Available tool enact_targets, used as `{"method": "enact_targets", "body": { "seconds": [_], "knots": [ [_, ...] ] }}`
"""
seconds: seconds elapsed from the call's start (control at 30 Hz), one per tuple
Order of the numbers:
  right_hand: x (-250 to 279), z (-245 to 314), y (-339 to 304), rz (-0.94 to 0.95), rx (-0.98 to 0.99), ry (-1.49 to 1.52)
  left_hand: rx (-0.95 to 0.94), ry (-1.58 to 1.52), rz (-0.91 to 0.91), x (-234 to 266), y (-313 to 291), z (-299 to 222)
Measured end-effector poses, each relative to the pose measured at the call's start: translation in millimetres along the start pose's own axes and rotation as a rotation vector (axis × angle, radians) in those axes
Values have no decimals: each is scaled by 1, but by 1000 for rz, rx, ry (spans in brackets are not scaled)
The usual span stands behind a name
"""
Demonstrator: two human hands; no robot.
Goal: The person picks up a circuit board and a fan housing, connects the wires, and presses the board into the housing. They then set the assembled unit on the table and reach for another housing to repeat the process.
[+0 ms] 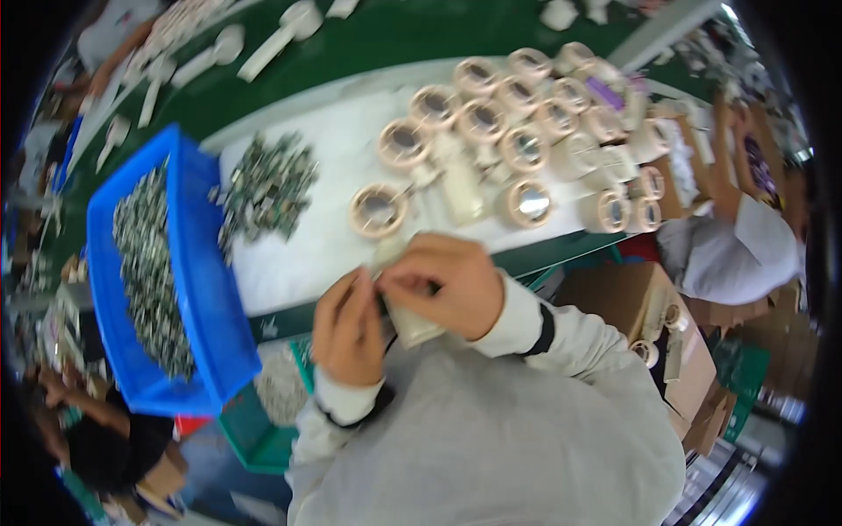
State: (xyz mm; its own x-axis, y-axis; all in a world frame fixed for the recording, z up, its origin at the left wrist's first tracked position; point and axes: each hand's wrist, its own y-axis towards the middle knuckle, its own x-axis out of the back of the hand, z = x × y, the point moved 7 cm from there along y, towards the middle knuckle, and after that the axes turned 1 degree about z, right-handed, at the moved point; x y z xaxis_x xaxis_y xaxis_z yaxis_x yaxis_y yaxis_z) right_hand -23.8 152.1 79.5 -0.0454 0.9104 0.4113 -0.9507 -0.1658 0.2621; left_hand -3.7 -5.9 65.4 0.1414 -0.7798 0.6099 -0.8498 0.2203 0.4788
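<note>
A cream handheld device [414, 326], with a long handle and a round pink-rimmed head [378, 210], lies at the near edge of the table under my hands. It looks like a handheld fan body. My left hand [351, 329] is at the left side of the handle, its fingers drawn together. From the right, my right hand [456, 285] reaches over the handle with thumb and forefinger pinched close to the left fingertips. Whatever sits between the fingers is too small or hidden to make out.
Left stands a blue bin [197, 289] full of small green circuit boards, beside a loose board pile [267, 188]. Many similar round-headed devices [482, 118] crowd the table's right. A green conveyor [368, 35] runs behind. A cardboard box [614, 307] and a co-worker [728, 254] are at right.
</note>
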Motion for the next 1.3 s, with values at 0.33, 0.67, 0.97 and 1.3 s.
{"method": "enact_targets", "body": {
  "seconds": [0.33, 0.67, 0.97, 1.3],
  "knots": [
    [72, -25, 117, 359, -428, 278, 131, 477, -232, 47, 25, 76],
    [215, -127, 258, -22, -327, -201, 274, 543, -138, 32, 22, 96],
    [260, -163, 337, 109, -252, -825, 294, 607, -219, 38, 28, 95],
    [217, -264, 403, 443, -343, -1425, 305, 711, -277, 35, 25, 89]
  ]
}}
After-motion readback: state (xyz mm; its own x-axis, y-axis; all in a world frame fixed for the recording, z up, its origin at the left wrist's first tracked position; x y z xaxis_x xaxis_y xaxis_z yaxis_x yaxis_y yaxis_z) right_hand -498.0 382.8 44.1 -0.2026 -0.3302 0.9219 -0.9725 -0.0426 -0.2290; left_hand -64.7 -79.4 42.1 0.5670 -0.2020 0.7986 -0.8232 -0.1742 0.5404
